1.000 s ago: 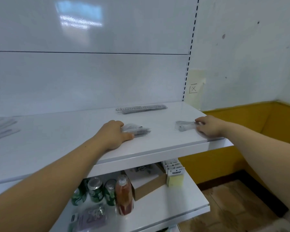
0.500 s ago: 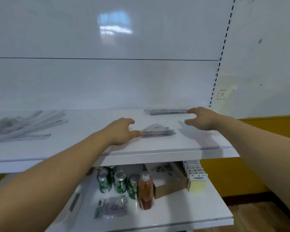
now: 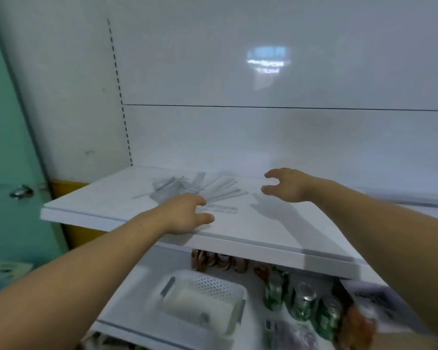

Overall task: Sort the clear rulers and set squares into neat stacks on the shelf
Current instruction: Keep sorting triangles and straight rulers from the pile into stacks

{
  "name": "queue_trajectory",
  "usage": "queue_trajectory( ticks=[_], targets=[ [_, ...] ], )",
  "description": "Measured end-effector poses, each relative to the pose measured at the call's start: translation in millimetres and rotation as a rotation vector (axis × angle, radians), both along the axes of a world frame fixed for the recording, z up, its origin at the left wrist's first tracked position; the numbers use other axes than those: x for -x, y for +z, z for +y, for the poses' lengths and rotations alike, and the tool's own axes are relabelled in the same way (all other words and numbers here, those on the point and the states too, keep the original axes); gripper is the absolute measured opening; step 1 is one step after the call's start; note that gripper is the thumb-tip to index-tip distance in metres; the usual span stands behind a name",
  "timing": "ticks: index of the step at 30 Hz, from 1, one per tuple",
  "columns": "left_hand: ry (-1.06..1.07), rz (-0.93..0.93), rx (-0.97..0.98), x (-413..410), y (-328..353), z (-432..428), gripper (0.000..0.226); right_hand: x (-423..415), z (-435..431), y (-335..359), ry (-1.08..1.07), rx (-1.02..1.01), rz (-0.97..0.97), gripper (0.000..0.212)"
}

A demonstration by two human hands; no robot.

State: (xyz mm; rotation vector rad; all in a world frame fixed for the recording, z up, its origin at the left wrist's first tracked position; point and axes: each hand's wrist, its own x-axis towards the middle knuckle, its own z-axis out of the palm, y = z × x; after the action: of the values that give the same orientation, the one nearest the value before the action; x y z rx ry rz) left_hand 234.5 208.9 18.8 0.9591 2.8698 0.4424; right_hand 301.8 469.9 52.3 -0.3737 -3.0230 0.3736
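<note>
A loose pile of clear rulers (image 3: pixel 220 189) and set squares (image 3: pixel 167 189) lies fanned out at the left end of the white shelf (image 3: pixel 276 231). One short ruler (image 3: pixel 224 209) lies flat in front of the pile. My left hand (image 3: pixel 187 214) rests low over the shelf, its fingers spread beside that short ruler and holding nothing. My right hand (image 3: pixel 287 186) hovers above the shelf to the right of the pile, fingers loosely curved and empty. The view is blurred.
A perforated white basket (image 3: pixel 205 296) and several green cans (image 3: pixel 301 301) stand on the lower shelf (image 3: pixel 127 306). A teal door (image 3: pixel 8 147) with a metal handle (image 3: pixel 22 192) is at the left. The white back panel (image 3: pixel 288 135) rises behind the shelf.
My view has swung left from the shelf's right end to the loose pile. Both hands let go of the stacks at the right and moved over here, empty.
</note>
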Motion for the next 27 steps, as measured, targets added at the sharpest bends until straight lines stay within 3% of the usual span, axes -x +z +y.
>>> queue_trajectory(
  ticks=[9, 14, 20, 23, 27],
  targets=[
    [0.168, 0.024, 0.012, 91, 1, -121, 0.061, 119, -119, -11, 0.154, -0.016, -0.050, 0.063],
    [0.195, 0.020, -0.014, 135, -8, -116, 0.063, 171, -140, -27, 0.214, -0.033, -0.087, 0.067],
    [0.062, -0.010, 0.025, 180, -18, -86, 0.073, 226, -138, -41, 0.351, 0.086, -0.113, 0.073],
    [0.031, -0.003, 0.056, 207, -20, -88, 0.068, 246, -135, -36, 0.350, 0.061, -0.124, 0.061],
    [-0.020, -0.008, -0.023, 226, -20, -97, 0.053, 258, -132, -29, 0.384, 0.049, -0.091, 0.026]
  ],
)
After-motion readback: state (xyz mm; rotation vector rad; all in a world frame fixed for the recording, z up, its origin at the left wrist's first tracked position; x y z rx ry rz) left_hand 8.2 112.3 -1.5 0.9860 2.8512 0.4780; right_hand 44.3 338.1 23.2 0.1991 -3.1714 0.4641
